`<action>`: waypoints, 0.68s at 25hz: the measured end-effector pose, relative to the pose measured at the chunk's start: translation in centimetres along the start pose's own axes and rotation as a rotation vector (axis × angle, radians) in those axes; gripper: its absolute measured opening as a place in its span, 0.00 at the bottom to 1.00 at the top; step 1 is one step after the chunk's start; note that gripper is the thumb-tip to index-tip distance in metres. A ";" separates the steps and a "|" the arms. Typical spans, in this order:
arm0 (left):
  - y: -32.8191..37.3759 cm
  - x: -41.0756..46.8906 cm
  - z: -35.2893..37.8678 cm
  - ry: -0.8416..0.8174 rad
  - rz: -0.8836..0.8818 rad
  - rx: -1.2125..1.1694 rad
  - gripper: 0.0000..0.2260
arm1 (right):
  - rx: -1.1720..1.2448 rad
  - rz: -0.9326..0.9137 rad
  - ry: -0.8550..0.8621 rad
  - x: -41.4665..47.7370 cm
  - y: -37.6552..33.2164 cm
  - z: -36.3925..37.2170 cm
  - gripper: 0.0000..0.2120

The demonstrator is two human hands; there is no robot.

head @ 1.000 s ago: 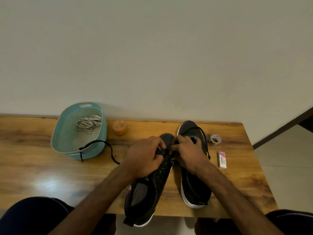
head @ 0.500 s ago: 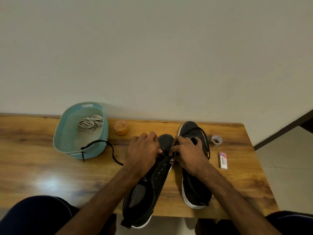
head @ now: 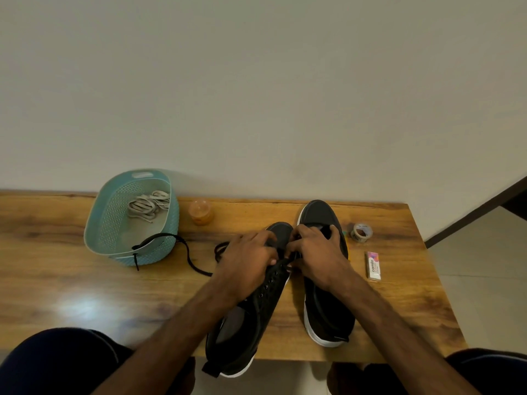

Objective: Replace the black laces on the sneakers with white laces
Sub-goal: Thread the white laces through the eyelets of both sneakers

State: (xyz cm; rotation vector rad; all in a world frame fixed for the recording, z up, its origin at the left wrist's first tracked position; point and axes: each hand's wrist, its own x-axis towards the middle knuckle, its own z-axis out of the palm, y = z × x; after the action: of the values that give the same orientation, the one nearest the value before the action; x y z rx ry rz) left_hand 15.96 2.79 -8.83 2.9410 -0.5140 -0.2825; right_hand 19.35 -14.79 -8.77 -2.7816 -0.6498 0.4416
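While the left hand and right hand pinch the black lace at a sneaker, the eraser reads "camlin"

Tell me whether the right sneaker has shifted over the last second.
No. The right sneaker sits just as close to the tape roll and eraser as before.

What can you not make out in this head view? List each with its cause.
Head view:
- What the left hand and right hand pinch, hidden by their own backs.
- Front eyelets of the left sneaker, covered by both hands.
- Lacing of the right sneaker, under the right wrist.
- Small print on the eraser, too small.
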 end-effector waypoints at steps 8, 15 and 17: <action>-8.3 -2.9 -8.3 0.421 -0.484 0.411 0.10 | -0.025 0.059 0.027 0.0 0.4 -0.4 0.08; -5.7 -1.3 -4.6 0.182 -0.205 0.092 0.15 | -0.051 0.014 0.048 0.0 0.3 -0.2 0.10; -2.1 -0.2 -2.0 0.031 -0.012 0.050 0.15 | -0.067 -0.002 0.066 0.0 0.4 -0.2 0.10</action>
State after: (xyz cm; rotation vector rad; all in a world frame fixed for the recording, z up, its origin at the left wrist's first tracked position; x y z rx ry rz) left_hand 16.86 5.00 -7.22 2.9926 -0.5063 -0.2277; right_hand 19.63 -15.17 -8.74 -2.8450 -0.6637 0.3323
